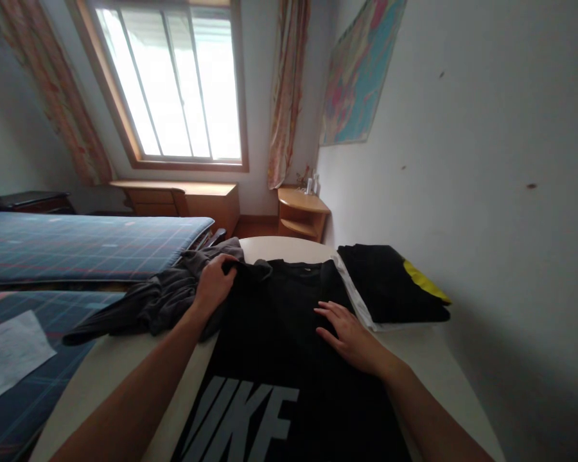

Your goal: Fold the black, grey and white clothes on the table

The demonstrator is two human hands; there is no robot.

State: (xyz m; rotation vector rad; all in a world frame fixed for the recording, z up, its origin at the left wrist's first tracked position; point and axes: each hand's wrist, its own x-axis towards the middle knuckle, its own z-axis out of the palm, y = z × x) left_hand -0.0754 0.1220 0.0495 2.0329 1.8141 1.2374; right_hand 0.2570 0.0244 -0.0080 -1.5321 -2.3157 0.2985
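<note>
A black T-shirt point(289, 346) with grey block letters lies spread on the white table point(462, 378), its collar toward the far end. At its upper left, my left hand point(216, 282) pinches a raised edge of the black cloth. My right hand point(347, 333) rests on the shirt's right side, fingers stretched out and apart, holding nothing. Left of the shirt, a dark grey garment point(168, 295) lies crumpled over the table's edge. To the right sits a folded stack of clothes point(390, 282), black with a yellow patch on top and white cloth underneath.
Beds with blue plaid mattresses point(87, 247) stand on the left; a white paper sheet point(14, 353) lies on the nearer one. A wall point(510, 160) runs close along the right. A wooden desk point(207, 199) and corner shelf point(301, 205) stand at the back.
</note>
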